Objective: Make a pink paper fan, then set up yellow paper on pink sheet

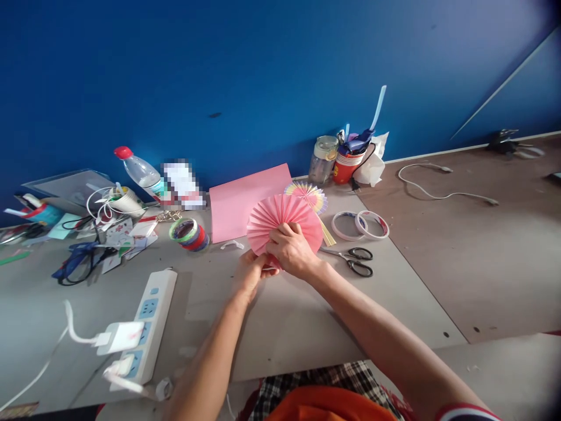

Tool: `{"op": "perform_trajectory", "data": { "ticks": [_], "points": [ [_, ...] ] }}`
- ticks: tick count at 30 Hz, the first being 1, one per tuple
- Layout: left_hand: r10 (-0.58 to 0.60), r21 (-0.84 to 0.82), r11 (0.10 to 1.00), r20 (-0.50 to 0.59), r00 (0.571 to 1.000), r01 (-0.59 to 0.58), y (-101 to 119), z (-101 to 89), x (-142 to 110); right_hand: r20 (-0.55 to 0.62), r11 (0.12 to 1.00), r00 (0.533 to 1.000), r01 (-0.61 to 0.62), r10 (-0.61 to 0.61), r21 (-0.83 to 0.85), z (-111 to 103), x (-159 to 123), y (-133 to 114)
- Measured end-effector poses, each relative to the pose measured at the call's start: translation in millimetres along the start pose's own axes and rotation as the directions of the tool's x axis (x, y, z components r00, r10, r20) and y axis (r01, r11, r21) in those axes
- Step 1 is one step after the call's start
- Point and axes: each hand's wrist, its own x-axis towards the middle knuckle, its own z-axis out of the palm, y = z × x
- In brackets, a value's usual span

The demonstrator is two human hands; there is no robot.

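A pleated pink paper fan, spread into a full round, stands between my hands above the desk. My left hand grips its lower edge from below. With fingers bent over the pleats near the centre, my right hand presses on the fan's face; the fingertips are partly hidden. Behind it lies pink paper. A small multicoloured folding fan is just behind on the right. Scissors with black handles lie right of my right hand, and two tape rolls rest beyond them.
A white power strip with plugged-in chargers occupies the left front. Stacked coloured tape rolls, a tilted plastic bottle and cluttered cards stand farther left. A glass jar and a red cup of pens stand against the blue wall.
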Motion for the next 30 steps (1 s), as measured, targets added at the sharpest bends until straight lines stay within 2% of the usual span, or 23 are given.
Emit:
{"op": "perform_trajectory", "data": {
  "ticks": [6,8,10,11,12,14,15,16,17,19,21,25,30],
  "points": [
    [-0.031,-0.011,0.999,0.077,0.997,0.032,3.2,-1.2,-1.4,0.02,0.999,0.999,-0.034,0.034,-0.003,2.0,-1.2,1.8],
    [0.036,0.062,0.997,0.036,0.999,-0.038,-1.5,-2.0,-0.7,0.035,0.999,0.998,-0.048,0.049,-0.008,2.1,-1.6,2.7],
    [0.219,0.243,0.95,-0.069,0.973,-0.196,-7.2,-3.1,-0.7,0.048,0.998,0.997,-0.055,0.056,-0.017,2.1,-1.5,3.1],
    [0.357,0.374,0.88,-0.109,0.928,-0.294,-9.6,-3.7,-1.2,0.053,0.998,0.997,-0.06,0.061,-0.021,2.2,-1.4,3.2],
    [0.509,0.507,0.771,-0.125,0.852,-0.386,-11.3,-4.3,-2.1,0.059,0.998,0.996,-0.066,0.067,-0.024,2.3,-1.2,3.1],
    [0.739,0.717,0.496,-0.053,0.672,-0.489,-12.6,-5.2,-4.7,0.073,0.997,0.994,-0.079,0.081,-0.024,2.4,-0.5,2.6],
    [0.803,0.781,0.368,0.007,0.596,-0.505,-12.4,-5.5,-6.1,0.079,0.996,0.993,-0.085,0.086,-0.023,2.4,-0.2,2.2],
    [0.832,0.825,0.258,0.075,0.549,-0.503,-11.8,-5.8,-7.2,0.086,0.996,0.992,-0.088,0.089,-0.022,2.4,0.2,1.8],
    [0.832,0.855,0.168,0.143,0.535,-0.49,-11.1,-6.0,-7.8,0.091,0.996,0.992,-0.089,0.091,-0.021,2.4,0.5,1.3],
    [0.792,0.893,0.04,0.246,0.558,-0.449,-10.3,-6.6,-7.7,0.098,0.995,0.99,-0.095,0.097,-0.022,2.7,1.2,0.2],
    [0.749,0.911,-0.034,0.295,0.593,-0.41,-10.5,-7.1,-6.2,0.109,0.994,0.988,-0.104,0.107,-0.029,3.5,1.8,-0.9],
    [0.715,0.921,-0.084,0.322,0.621,-0.381,-12.0,-7.8,-2.2,0.112,0.994,0.989,-0.096,0.101,-0.047,5.4,2.4,-4.0],
    [0.744,0.926,-0.094,0.309,0.593,-0.364,-10.5,-12.3,3.0,0.005,0.993,0.994,-0.106,0.106,-0.042,-3.9,1.7,-9.5]
  ]
}}
